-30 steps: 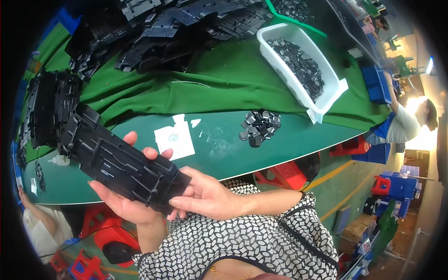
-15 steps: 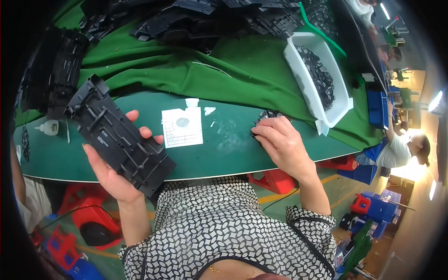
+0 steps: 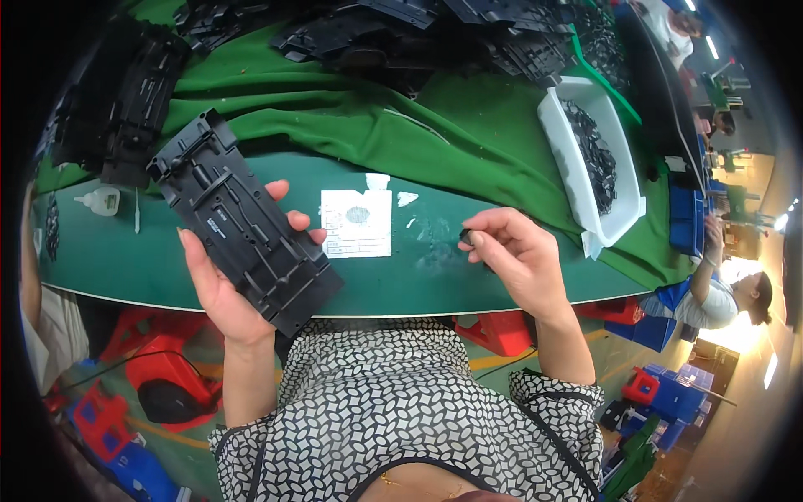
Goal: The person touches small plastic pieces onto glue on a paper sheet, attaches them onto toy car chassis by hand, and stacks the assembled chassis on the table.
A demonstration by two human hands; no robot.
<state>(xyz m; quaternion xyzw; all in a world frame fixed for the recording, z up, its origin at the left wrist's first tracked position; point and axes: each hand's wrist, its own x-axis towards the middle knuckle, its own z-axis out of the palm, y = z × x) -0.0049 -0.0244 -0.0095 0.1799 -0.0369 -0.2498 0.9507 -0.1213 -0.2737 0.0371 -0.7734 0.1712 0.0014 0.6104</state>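
From the head view: the left hand point(image 3: 224, 289) is gripping a long black panel point(image 3: 243, 222) from beneath, fingers wrapping its edge, its long axis running diagonally from upper left down toward the person's right. The right hand point(image 3: 516, 255) is pinching a small black clip point(image 3: 466, 238) over the green table point(image 3: 100, 259), near a white card point(image 3: 357, 222).

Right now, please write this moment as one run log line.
left hand: holds black ribbed panel | right hand: pinches small black clip | below: green table
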